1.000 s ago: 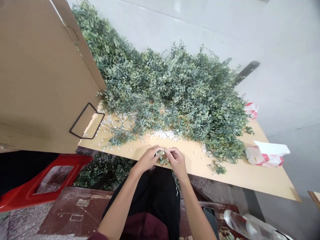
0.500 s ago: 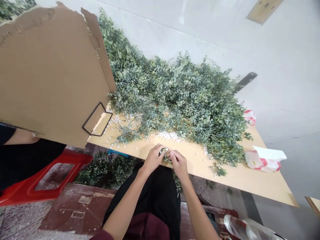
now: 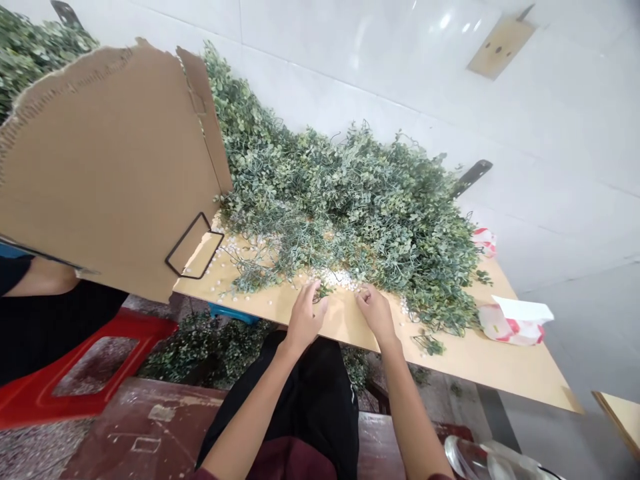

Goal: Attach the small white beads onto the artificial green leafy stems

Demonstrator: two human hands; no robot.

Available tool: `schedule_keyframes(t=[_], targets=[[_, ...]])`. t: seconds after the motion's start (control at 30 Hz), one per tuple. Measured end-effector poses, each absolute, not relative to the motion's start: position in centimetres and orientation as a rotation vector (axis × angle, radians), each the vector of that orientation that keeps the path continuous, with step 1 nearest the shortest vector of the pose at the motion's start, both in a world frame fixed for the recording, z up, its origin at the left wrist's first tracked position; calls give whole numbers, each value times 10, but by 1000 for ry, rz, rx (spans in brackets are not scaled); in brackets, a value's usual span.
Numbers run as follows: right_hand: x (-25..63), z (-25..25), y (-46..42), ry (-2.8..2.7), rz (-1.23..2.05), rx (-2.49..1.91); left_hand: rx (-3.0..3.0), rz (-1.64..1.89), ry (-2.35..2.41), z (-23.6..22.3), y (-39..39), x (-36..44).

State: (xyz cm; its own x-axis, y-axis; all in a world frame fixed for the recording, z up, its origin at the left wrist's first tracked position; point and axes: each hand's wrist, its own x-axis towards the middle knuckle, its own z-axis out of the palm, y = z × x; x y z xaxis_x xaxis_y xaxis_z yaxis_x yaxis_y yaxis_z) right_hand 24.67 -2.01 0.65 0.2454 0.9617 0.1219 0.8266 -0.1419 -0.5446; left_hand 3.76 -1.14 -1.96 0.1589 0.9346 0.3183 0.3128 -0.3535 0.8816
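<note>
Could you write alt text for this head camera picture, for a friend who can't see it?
A person's bare left hand and bare right hand rest on a pale wooden tabletop beside small round white beads, in front of a large heap of grey-green leafy sprigs. A sheet of brown corrugated cardboard rises at the table's left end.

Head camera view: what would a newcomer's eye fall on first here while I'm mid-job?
A great heap of green leafy sprays covers much of the light wooden tabletop, running up against the white tiled wall. A large brown cardboard sheet juts into the left of the view. Along the heap's near edge, white beads lie scattered on the wood, just beyond the left hand and right hand.
</note>
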Motion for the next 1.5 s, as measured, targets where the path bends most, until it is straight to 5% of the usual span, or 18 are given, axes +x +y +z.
schedule_keyframes(t=[0.5,0.87,1.07,1.3,1.5], targets=[[251,40,4,-1659,866,-1752,1993,1130,1361,-11,-23,40],[225,32,-2,-1391,1079,-1274,2331,386,1654,16,-17,79],[230,21,-17,-1181,1124,-1164,2426,676,1291,16,-7,80],[219,12,-43,-1089,1294,-1058,1810,1205,902,10,-13,73],[214,-2,-49,-963,1276,-1032,1706,1038,954,-7,-14,64]])
